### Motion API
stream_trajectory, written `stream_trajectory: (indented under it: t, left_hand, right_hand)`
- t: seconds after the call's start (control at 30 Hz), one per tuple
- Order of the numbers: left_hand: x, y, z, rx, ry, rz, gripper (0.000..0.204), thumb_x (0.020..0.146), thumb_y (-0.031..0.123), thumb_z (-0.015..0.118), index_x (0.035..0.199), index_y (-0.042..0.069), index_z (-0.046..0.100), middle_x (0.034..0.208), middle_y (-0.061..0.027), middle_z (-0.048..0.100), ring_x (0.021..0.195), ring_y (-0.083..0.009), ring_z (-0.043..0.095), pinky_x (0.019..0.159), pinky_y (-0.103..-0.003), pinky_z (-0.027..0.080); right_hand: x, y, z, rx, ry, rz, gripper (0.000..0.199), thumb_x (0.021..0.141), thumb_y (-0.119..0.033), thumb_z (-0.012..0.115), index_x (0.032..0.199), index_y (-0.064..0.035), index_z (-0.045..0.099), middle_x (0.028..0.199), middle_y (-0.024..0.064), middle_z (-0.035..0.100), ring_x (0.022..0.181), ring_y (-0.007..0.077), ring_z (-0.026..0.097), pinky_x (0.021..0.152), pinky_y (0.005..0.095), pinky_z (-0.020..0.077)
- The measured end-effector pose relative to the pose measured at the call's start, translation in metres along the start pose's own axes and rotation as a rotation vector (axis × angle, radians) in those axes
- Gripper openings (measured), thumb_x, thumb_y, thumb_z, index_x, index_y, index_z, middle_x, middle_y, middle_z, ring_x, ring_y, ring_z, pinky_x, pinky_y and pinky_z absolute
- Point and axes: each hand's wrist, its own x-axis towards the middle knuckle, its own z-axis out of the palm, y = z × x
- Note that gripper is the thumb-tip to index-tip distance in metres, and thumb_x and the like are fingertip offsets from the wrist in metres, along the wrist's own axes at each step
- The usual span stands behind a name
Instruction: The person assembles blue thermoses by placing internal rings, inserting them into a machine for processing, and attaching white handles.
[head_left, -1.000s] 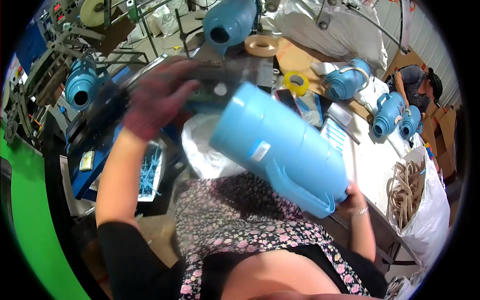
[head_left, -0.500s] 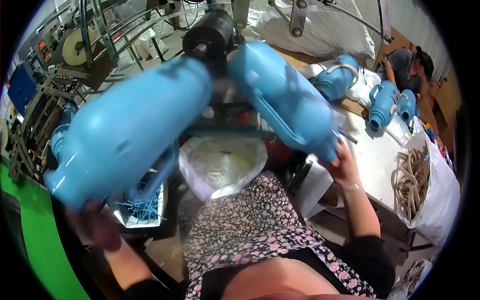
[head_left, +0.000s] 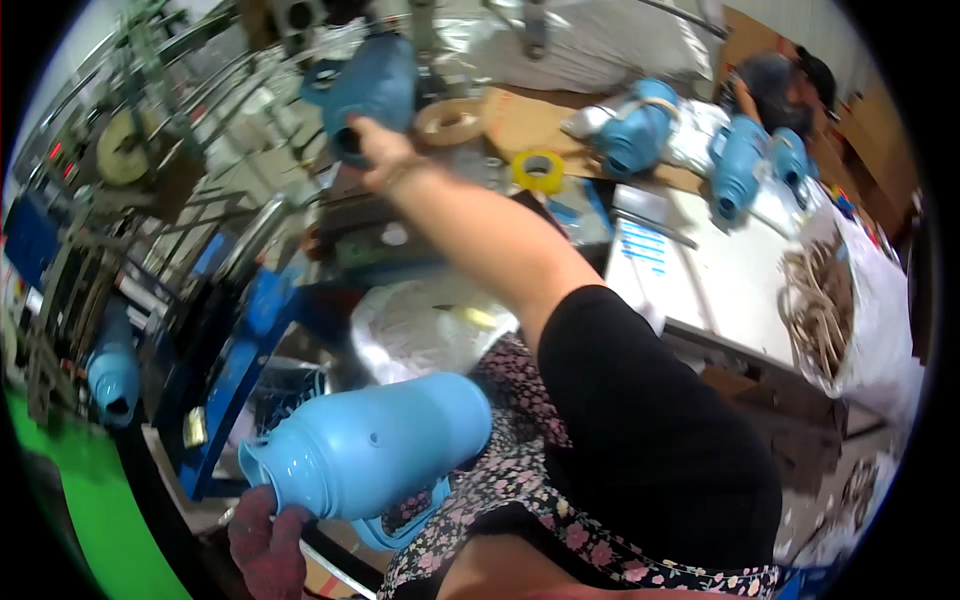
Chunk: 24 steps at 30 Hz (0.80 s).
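Observation:
My left hand [head_left: 268,540], in a dark red glove, grips a light-blue thermos flask shell [head_left: 400,430] at its neck. That shell lies on its side across my lap over a flowered apron, its handle hanging below. My bare right hand [head_left: 383,152] reaches far forward and left. Its fingers close round the mouth end of a second blue thermos flask shell [head_left: 375,80], tilted at the machine, its handle towards the left. Motion blurs this hand somewhat. A third blue shell [head_left: 114,375] rests among the machine parts on the left.
An open white bag [head_left: 385,340] stands before my lap, beside a blue metal frame [head_left: 235,385]. Yellow tape [head_left: 538,171] and a brown ring [head_left: 448,122] lie ahead. Rightward, a white table [head_left: 745,300] bears more blue shells [head_left: 738,165]; a bag of beige handles [head_left: 815,315] and a person [head_left: 780,95] are there.
The left-hand shell has come down and right, onto my lap. My right hand has carried its shell leftward to the machine, where the black cylinder no longer shows.

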Motion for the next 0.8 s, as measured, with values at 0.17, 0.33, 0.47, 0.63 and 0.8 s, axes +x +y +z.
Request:
stream_trajectory:
  t: [0.17,0.33,0.47,0.63,0.8]
  left_hand:
    - [0.032,0.055,0.015,-0.304,0.157,0.138,0.030,0.092,0.008,0.061,0.117,-0.009,0.057,0.110,-0.0264,0.061,0.094,-0.0307,0.063,0.076,-0.039,0.053]
    - [0.084,0.067,0.052,0.101,-0.247,0.914,0.038,0.098,0.008,0.050,0.134,-0.002,0.049,0.129,-0.0206,0.056,0.115,-0.0313,0.056,0.102,-0.039,0.043]
    - [0.108,0.098,0.088,0.050,-0.392,0.936,0.035,0.096,0.008,0.049,0.128,-0.006,0.049,0.130,-0.0212,0.053,0.114,-0.0305,0.055,0.098,-0.037,0.045]
    - [0.065,0.169,0.201,-0.216,-0.107,0.794,0.030,0.093,0.010,0.055,0.115,-0.009,0.058,0.121,-0.0216,0.059,0.104,-0.0323,0.061,0.089,-0.038,0.050]
    - [0.023,0.148,0.146,-0.388,-0.217,0.327,0.040,0.082,-0.002,0.064,0.122,0.000,0.059,0.116,-0.0162,0.062,0.105,-0.0240,0.059,0.093,-0.036,0.046]
  right_hand:
    - [-0.041,0.057,-0.085,-0.385,-0.113,-0.140,0.049,0.080,-0.044,0.070,0.116,-0.0146,0.055,0.093,0.0091,0.060,0.081,0.0204,0.056,0.069,0.0378,0.0455]
    - [-0.159,-0.012,-0.281,-1.136,-0.048,-0.126,0.037,0.079,-0.029,0.072,0.107,-0.0049,0.068,0.094,0.0100,0.069,0.088,0.0165,0.063,0.082,0.0311,0.0509]
    - [-0.228,-0.146,-0.448,-1.578,0.580,-0.546,0.038,0.083,-0.028,0.067,0.111,-0.0022,0.065,0.100,0.0165,0.068,0.093,0.0290,0.065,0.084,0.0368,0.0503]
    - [-0.337,-0.319,-0.541,-1.918,1.577,-0.375,0.024,0.083,-0.022,0.058,0.099,-0.0075,0.067,0.101,0.0175,0.068,0.099,0.0308,0.064,0.089,0.0449,0.0465]
    - [-0.381,-0.351,-0.549,-2.512,1.344,-0.079,0.020,0.090,-0.019,0.049,0.094,-0.0136,0.067,0.102,0.0082,0.067,0.100,0.0249,0.064,0.098,0.0484,0.0385]
